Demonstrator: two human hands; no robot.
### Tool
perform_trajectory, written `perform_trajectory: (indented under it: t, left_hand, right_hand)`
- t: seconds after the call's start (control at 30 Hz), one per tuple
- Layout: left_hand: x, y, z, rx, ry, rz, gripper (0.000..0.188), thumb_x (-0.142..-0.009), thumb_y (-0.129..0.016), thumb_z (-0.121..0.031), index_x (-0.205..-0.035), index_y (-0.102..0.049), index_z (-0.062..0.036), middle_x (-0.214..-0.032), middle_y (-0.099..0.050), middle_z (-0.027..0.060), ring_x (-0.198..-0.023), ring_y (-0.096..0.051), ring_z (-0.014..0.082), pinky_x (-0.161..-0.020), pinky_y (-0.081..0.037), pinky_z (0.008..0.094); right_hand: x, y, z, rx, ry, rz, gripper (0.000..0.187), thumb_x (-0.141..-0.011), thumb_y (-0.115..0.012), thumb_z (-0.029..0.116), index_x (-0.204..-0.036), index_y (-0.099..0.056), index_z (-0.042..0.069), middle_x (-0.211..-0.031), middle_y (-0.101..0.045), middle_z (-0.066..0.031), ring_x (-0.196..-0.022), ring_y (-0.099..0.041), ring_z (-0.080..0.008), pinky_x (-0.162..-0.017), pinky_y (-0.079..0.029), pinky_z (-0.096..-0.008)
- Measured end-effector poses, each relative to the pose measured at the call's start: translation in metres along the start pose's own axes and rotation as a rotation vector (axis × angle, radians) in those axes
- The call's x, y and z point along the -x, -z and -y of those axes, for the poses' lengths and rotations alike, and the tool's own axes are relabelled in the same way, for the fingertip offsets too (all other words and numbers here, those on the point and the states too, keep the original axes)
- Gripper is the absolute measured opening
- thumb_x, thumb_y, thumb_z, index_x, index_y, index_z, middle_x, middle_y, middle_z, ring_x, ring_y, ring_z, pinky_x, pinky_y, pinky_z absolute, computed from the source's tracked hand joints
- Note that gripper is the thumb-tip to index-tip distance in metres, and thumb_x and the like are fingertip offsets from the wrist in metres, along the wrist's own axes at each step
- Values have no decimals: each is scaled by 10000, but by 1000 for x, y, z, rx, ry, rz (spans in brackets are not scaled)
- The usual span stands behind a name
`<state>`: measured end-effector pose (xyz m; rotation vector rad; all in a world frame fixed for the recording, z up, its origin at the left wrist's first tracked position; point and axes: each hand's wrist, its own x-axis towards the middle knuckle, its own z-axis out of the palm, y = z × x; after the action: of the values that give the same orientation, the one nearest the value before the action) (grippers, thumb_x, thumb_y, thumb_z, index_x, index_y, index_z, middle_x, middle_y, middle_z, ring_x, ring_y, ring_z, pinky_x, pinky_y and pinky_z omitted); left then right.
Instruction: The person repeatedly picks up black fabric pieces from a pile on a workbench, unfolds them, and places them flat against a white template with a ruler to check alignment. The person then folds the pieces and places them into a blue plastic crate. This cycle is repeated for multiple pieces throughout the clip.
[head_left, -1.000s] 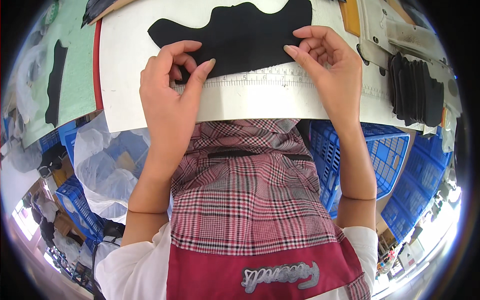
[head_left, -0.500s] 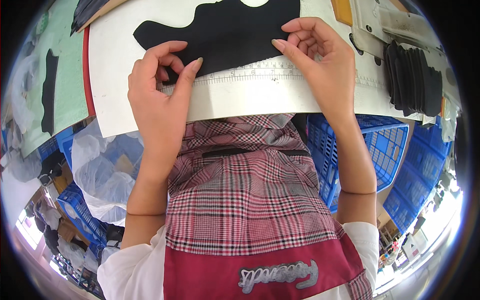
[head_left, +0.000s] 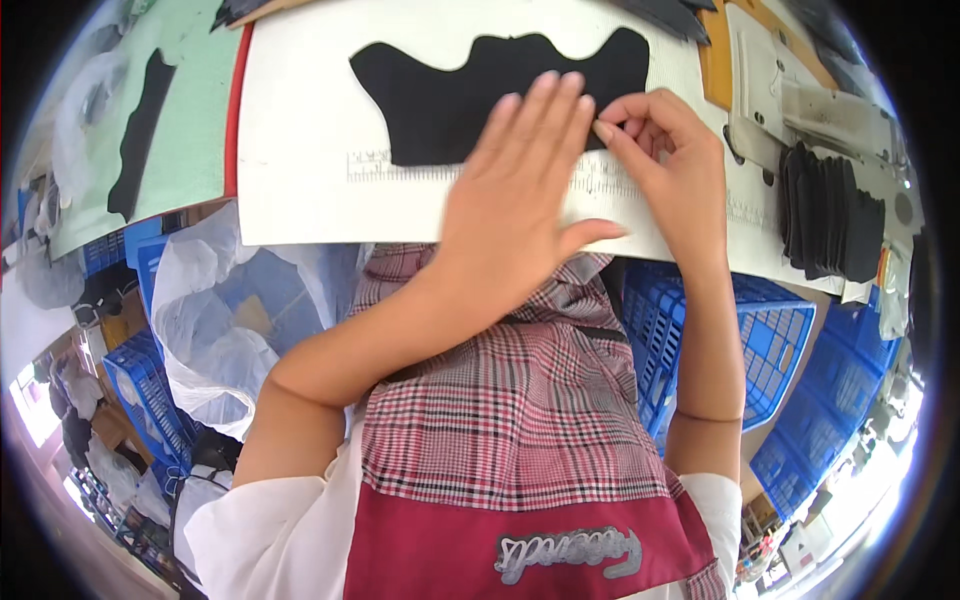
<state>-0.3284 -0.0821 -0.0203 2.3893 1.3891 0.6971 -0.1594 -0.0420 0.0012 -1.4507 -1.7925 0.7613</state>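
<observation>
On white tabletop [head_left: 310, 130] | left fingers [head_left: 530, 125] straight, flat over black piece [head_left: 430, 115] | right fingers [head_left: 643, 105] pinching its edge

My left forearm [head_left: 375, 345] runs obliquely forward and to the right; my left hand [head_left: 510, 205] is flat, palm down, fingers [head_left: 530, 130] extended, thumb [head_left: 592, 233] splayed rightward. My right forearm [head_left: 710, 345] reaches almost straight forward; on my right hand [head_left: 680, 170], thumb and forefinger tips nearly meet, remaining fingers curled inward.

2 hands [head_left: 512, 195] partly hide the black piece [head_left: 435, 108]; the ruler scale [head_left: 368, 170] looks blurred.
</observation>
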Motion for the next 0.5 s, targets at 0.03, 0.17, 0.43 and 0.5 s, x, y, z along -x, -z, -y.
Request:
perform_trajectory:
  t: [0.03, 0.17, 0.43, 0.5]
  left_hand:
    - [8, 13, 11, -65, 37, 24, 920, -866, -551, -595, -1514, -293, 5, -1565, -313, 183, -1471, -264, 326, -1198, -184, 484]
    - [43, 52, 44, -256, 146, 108, 988, -847, -466, -697, -1531, -269, -12, -1592, -274, 166, -1486, -236, 320, -1201, -170, 476]
    - [43, 58, 41, -218, 106, 172, 1057, -810, -549, -682, -1542, -211, 2, -1606, -229, 179, -1494, -192, 353, -1207, -114, 516]
    - [38, 60, 36, -219, 89, 172, 1051, -818, -565, -665, -1538, -210, 15, -1603, -230, 191, -1499, -175, 353, -1207, -88, 528]
  right_hand:
    - [1, 0, 2, 8, -15, 10, 144, -753, -738, 12, -890, -690, 11, -731, -550, -35, -603, -482, -99, -571, -422, -245]
    - [10, -12, 3, 338, 208, -153, 248, -765, -741, 62, -1004, -683, 29, -888, -615, -56, -809, -593, -183, -710, -498, -305]
    - [46, -27, 8, 576, 261, 69, 736, -915, -595, 390, -1485, -344, -1, -1566, -324, -160, -1466, -287, -277, -1194, -224, -459]
    - [60, 6, -9, 664, 150, -64, 717, -902, -608, 422, -1419, -419, -37, -1518, -396, -171, -1426, -353, -299, -1182, -260, -460]
